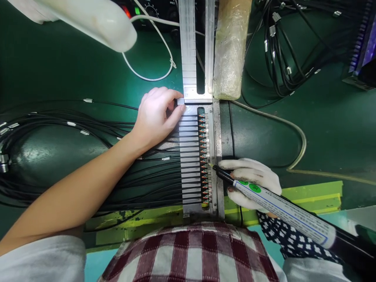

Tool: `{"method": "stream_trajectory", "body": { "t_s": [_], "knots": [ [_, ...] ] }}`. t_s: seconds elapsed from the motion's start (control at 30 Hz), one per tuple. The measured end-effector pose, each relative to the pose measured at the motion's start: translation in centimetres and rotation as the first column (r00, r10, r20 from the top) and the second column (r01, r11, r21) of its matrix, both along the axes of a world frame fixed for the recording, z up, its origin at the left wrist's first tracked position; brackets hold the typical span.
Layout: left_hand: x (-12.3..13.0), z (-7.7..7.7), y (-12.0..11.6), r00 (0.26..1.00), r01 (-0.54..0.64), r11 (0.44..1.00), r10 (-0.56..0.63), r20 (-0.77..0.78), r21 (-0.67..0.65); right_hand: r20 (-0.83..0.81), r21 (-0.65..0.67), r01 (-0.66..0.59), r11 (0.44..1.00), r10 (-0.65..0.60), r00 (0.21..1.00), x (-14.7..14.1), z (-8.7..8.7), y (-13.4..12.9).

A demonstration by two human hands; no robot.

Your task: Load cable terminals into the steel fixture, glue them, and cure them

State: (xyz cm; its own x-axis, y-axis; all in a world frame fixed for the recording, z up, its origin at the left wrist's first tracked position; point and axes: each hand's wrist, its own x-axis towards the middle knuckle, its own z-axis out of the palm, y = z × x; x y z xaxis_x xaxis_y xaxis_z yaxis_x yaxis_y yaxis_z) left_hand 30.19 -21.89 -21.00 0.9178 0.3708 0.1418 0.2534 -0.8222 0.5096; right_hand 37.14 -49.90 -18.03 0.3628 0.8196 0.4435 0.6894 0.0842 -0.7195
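Note:
Thumb and index finger of my bare left hand (157, 115) pinch a small metal block (180, 101) at the lower end of the upper metal rail (189, 51). Below it lies a metal fixture (189, 156) holding a row of black cables (164, 176), their stripped ends on small metal connectors (205, 156) over a slot. My right hand (255, 178), in a white glove, holds a black pen-shaped applicator (282, 211) with a white printed label and green stickers. Its thin yellowish tip is at the connectors, around the middle of the row; whether it touches cannot be made out.
A plastic-wrapped bar (230, 51) stands right of the rail. A white lamp-like tube (102, 25) hangs at upper left. Coiled black cables (282, 58) lie at upper right, more at left. A pale cord (304, 137) crosses the green table (329, 125). Yellow tape (314, 196) runs along its front.

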Motion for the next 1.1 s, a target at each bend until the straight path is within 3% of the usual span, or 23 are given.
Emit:
{"method": "stream_trajectory", "body": {
  "t_s": [1.1],
  "knots": [
    [-0.01, 0.15, 0.00, 1.000, 0.004, 1.000, -0.005, -0.011, -0.030, -0.013, -0.036, 0.001, 0.999, -0.001, 1.000, 0.09, -0.06, -0.05]
  ]
}}
